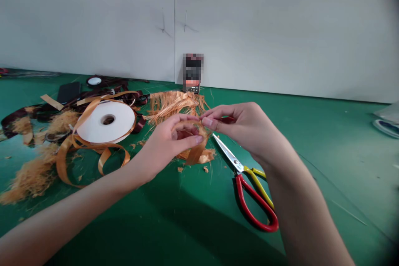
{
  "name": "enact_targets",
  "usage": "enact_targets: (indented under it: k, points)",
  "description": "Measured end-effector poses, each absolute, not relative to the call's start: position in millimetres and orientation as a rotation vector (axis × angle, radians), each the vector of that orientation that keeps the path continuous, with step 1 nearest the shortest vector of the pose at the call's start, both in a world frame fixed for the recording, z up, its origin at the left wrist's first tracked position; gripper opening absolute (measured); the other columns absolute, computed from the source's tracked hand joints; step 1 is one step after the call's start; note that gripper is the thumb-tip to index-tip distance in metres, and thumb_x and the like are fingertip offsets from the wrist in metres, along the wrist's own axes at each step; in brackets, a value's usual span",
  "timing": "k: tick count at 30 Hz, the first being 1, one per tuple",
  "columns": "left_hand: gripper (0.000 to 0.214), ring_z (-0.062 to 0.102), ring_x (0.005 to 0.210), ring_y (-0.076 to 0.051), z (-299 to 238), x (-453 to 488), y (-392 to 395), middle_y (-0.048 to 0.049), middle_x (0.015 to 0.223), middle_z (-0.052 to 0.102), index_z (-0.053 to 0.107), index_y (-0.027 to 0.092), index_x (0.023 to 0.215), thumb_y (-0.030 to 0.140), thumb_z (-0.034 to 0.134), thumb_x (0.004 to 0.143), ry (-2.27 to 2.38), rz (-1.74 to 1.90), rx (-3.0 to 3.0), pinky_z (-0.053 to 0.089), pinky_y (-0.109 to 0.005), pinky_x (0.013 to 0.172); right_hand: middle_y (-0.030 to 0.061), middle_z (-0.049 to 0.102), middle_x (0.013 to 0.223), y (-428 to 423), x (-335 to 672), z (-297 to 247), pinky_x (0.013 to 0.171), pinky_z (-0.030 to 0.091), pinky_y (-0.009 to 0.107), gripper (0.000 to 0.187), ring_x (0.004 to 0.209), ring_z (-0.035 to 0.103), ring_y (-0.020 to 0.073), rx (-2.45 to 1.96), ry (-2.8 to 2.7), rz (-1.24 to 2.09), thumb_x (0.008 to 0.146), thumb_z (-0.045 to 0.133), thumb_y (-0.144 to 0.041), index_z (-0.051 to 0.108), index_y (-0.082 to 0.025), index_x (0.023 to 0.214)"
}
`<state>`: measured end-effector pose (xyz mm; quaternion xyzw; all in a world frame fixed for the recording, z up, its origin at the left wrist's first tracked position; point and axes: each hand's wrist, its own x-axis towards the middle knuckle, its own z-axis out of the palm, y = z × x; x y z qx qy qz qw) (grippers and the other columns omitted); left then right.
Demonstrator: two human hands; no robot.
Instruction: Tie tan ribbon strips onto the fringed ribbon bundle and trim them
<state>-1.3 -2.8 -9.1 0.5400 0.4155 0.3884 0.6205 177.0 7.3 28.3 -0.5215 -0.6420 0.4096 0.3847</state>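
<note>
My left hand [168,141] and my right hand [233,129] meet at the middle of the view, their fingertips pinching a curled loop of frayed orange satin ribbon [195,143]. Behind the hands lies a shaggy pile of frayed orange ribbon fringe [174,106]. Scissors [249,187] with red and yellow handles rest just below my right hand, their steel blades pointing up toward my fingers. To the left of my left hand sits a white ribbon spool [106,121], with loose orange satin ribbon [90,143] looped around it.
A green mat [327,153] covers the work surface and meets a white wall [264,29]. Tufts of orange fibre [31,176] and dark maroon ribbon [18,118] lie at the left. A black flat object [68,92] sits at the back left, and a pixelated object [193,72] stands by the wall.
</note>
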Motion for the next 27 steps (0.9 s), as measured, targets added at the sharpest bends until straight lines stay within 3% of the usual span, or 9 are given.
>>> enact_targets:
  k: [6,13,17,22,27]
  points:
    - [0.036,0.065,0.101,-0.019,-7.0,-2.5,-5.1,-0.0037,0.102,0.069,0.061,0.021,0.108,0.033,0.075,0.078,1.013,0.917,1.25,0.05,-0.033,0.09,0.0032,0.069,0.072,-5.8,172.2,14.1,0.065,0.048,0.031,0.02,0.066,0.06,0.0146,-1.34,-1.498,0.91,0.075,0.073,-0.033,0.066,-0.017,0.065]
    - [0.034,0.068,0.083,-0.019,-4.1,-4.6,-10.1,-0.0006,0.085,0.067,0.059,0.02,0.106,0.028,0.075,0.077,1.016,0.94,1.303,0.053,-0.036,0.081,0.0029,0.065,0.079,-17.1,164.9,5.6,0.07,0.046,0.03,0.016,0.076,0.06,0.0154,-1.228,-1.405,0.785,0.079,0.065,-0.024,0.06,-0.02,0.065]
    - [0.033,0.067,0.08,-0.019,-0.7,-6.0,-13.0,-0.0008,0.084,0.066,0.055,0.018,0.105,0.025,0.073,0.078,1.07,0.943,1.39,0.054,-0.036,0.079,0.001,0.062,0.073,-19.7,162.9,3.1,0.065,0.043,0.029,0.015,0.071,0.056,0.0141,-1.228,-1.356,0.78,0.078,0.063,-0.019,0.059,-0.02,0.064]
    - [0.03,0.067,0.083,-0.02,-1.6,-9.3,-15.7,-0.0029,0.088,0.066,0.055,0.018,0.105,0.024,0.07,0.079,1.086,0.918,1.445,0.054,-0.038,0.081,-0.0002,0.059,0.071,-17.8,163.1,2.3,0.067,0.042,0.03,0.016,0.067,0.051,0.0124,-1.199,-1.285,0.825,0.078,0.062,-0.017,0.058,-0.021,0.064]
    - [0.029,0.068,0.088,-0.021,-7.7,-12.5,-16.8,-0.0046,0.092,0.068,0.056,0.02,0.107,0.018,0.065,0.08,1.094,0.831,1.562,0.054,-0.039,0.083,0.0008,0.055,0.078,-17.1,163.2,10.2,0.073,0.049,0.029,0.02,0.069,0.057,0.0108,-1.1,-1.23,1.022,0.077,0.059,-0.02,0.047,-0.022,0.062]
